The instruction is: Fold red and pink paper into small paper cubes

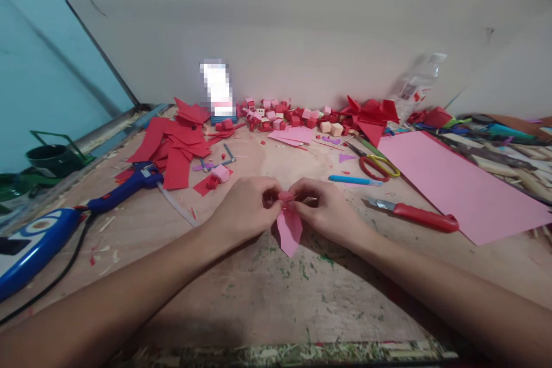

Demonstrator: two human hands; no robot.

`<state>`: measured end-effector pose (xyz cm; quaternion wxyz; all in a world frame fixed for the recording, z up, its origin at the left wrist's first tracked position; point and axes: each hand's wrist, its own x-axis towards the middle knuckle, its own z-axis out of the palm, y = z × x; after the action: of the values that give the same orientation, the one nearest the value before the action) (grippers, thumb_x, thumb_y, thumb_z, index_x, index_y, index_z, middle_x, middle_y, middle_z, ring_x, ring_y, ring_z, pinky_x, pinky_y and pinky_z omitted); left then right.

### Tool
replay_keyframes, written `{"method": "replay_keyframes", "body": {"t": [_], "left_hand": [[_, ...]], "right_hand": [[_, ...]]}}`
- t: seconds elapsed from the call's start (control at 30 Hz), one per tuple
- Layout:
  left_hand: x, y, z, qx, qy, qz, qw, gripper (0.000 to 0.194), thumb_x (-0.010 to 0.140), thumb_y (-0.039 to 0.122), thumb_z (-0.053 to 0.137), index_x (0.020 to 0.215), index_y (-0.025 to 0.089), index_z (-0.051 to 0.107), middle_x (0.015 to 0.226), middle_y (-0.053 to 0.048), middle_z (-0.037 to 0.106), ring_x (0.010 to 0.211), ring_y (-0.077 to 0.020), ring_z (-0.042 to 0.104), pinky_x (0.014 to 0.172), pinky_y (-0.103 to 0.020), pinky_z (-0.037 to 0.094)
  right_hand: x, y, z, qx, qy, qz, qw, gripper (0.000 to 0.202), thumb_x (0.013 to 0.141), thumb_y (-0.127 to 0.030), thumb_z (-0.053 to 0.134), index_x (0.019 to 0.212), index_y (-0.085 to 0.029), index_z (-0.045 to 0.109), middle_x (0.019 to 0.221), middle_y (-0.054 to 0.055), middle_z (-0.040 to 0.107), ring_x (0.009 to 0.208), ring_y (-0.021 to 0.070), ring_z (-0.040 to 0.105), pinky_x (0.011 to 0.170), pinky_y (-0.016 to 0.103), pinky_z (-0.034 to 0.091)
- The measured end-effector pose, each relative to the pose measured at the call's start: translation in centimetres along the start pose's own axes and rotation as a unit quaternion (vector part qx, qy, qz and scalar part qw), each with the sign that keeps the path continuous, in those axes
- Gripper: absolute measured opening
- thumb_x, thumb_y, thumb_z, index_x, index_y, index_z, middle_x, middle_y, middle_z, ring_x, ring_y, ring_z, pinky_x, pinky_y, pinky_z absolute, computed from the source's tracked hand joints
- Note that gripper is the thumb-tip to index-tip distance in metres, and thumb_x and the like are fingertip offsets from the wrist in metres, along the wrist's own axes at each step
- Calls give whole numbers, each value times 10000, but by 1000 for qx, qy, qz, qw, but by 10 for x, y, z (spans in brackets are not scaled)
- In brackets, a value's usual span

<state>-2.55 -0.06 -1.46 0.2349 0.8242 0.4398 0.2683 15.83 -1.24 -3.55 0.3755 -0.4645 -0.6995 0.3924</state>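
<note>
Between my two hands is a small piece of pink paper (290, 232), its pointed lower end hanging down toward me. My left hand (250, 207) pinches the paper's upper part from the left, with thumb and index finger. From the right, my right hand (324, 207) pinches the same part, the fingertips of both hands nearly meeting. A rolled or folded edge shows at the top between the fingers; its exact shape is partly hidden. Beyond my left hand sits a small pink paper cube (221, 172). A blue pen (354, 180) lies past my right hand.
A red-handled utility knife (425, 217), scissors (379, 165) and a pink sheet (457, 184) lie right. Red paper strips (166, 146) and a blue glue gun (125, 188) are left. Many small paper cubes (280, 115), a lit phone (218, 87) and a plastic bottle (417, 89) line the back.
</note>
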Motion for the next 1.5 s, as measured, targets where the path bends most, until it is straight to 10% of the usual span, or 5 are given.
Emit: {"method": "replay_keyframes", "body": {"t": [1.03, 1.5], "left_hand": [[-2, -6, 3, 3, -1, 83, 997, 141, 778, 48, 548, 776, 172, 615, 814, -8, 637, 714, -139, 575, 661, -266, 440], [0, 0, -6, 47, -31, 8, 998, 100, 861, 202, 653, 810, 176, 736, 797, -11, 704, 715, -153, 608, 649, -274, 416]], "right_hand": [[5, -2, -4, 18, -31, 21, 999, 79, 804, -153, 619, 805, -184, 691, 812, 36, 722, 760, 180, 662, 719, 309, 515], [3, 0, -4, -19, 2, 18, 1000, 73, 811, -143, 658, 796, -175, 722, 777, 25, 739, 718, 167, 668, 685, 285, 509]]}}
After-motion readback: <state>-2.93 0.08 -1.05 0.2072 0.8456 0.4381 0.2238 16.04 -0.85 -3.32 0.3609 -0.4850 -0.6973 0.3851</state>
